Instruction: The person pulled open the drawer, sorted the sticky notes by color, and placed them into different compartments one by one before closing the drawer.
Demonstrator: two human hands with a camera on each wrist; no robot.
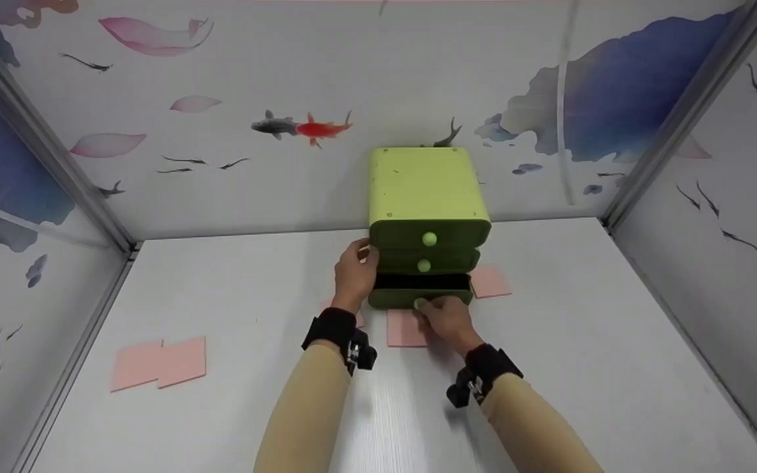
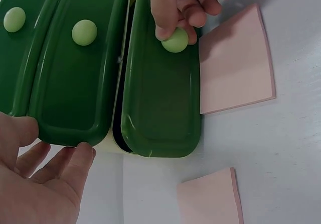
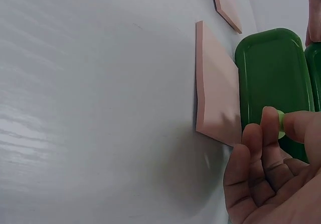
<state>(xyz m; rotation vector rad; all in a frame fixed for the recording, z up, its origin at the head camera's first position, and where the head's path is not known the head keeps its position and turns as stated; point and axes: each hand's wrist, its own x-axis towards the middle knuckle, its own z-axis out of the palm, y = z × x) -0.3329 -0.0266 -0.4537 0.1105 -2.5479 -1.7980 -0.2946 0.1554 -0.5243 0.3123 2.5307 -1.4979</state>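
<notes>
A small cabinet [image 1: 426,184] with a light green top has three dark green drawers with round pale knobs. Its bottom drawer [image 1: 391,299] is pulled partly out, and a dark inside shows above the front. My right hand [image 1: 447,322] pinches the bottom drawer's knob [image 2: 175,40] between thumb and finger. At the cabinet's left side, my left hand [image 1: 355,272] rests its fingertips against the end of the middle drawer [image 2: 75,98], with its fingers fairly straight. The top drawer [image 1: 398,233] looks closed.
Pink square pads lie on the white table [image 1: 253,407]: one pad [image 1: 407,332] before the bottom drawer, another pad [image 1: 491,281] to its right, one partly behind the left wrist. Two overlapping pads [image 1: 181,361] lie at the left. Patterned walls [image 1: 234,184] surround the table's back and sides.
</notes>
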